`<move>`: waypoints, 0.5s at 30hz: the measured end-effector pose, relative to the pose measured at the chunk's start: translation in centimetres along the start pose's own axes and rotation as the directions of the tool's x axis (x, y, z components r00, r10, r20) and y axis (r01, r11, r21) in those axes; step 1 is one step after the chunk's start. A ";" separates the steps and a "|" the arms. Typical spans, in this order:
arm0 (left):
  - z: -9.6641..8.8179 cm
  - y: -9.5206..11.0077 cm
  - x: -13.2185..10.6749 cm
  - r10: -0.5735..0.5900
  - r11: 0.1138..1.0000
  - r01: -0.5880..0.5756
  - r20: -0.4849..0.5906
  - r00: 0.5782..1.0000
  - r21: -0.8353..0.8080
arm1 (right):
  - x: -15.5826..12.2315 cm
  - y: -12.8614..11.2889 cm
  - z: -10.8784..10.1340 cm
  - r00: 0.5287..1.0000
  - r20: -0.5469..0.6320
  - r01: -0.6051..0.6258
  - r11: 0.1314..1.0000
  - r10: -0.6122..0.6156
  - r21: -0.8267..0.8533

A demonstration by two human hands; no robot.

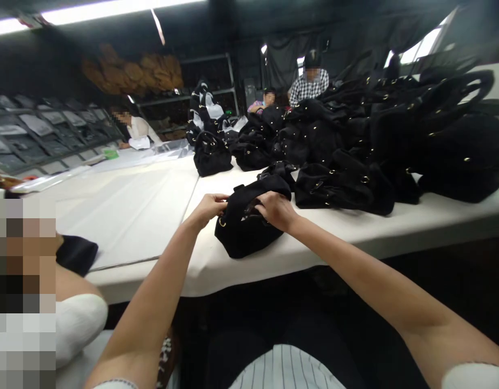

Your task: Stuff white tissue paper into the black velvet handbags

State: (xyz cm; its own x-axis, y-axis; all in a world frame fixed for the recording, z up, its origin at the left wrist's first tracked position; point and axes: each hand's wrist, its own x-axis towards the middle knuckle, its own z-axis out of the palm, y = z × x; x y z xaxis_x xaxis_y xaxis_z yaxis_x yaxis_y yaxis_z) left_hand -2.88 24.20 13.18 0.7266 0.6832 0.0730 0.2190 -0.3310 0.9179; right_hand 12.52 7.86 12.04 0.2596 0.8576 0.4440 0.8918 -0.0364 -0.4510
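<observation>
Centre frame: a person's two bare hands work a small black velvet-like handbag [249, 224] w/ gold-tone hardware, lying at the near edge of a long white worktable [144, 210]. Left hand [211, 208], fingers curled, pinches the bag's left top edge just above a gold ring [222, 222]; right hand [275, 209], also curled, grips the bag's top opening from the right side. Both forearms reach up from the bottom of the frame, over a striped shirt [281, 370]. Just behind the bag, centre to upper right, a big heap of similar black bags [395, 135] covers the table; one more bag [212, 154] stands upright & apart, centre-left. At far left, close by, a co-worker in a white sleeve [77, 324] w/ a piece of dark fabric [77, 254] on the table edge. Upper left & upper centre: three more people seated at the table's far end, beside shelving [42, 135] w/ flat grey items.
</observation>
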 end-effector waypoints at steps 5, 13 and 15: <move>0.7 -2.2 -2.9 0.146 0.977 -0.175 -0.215 0.966 -0.124 | 1.1 -0.5 0.0 0.996 -0.051 0.058 0.971 -0.071 -0.233; 3.0 -8.6 -8.2 0.291 0.915 -0.341 -0.234 0.928 -0.216 | 1.1 0.0 -0.9 0.802 0.554 0.071 0.956 -0.224 0.284; 3.6 -10.1 -8.0 0.299 0.927 -0.346 -0.278 0.913 -0.141 | 1.1 -0.1 -0.4 0.805 0.553 0.031 0.946 -0.214 0.321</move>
State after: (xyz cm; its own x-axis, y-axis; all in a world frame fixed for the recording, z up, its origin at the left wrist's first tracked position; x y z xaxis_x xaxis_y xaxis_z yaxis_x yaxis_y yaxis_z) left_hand -8.53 19.76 1.98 0.5475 0.7059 0.4494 -0.1401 -0.4522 0.8809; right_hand 12.89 8.60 12.92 -0.1868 0.9821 0.0260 0.7330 0.1570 -0.6619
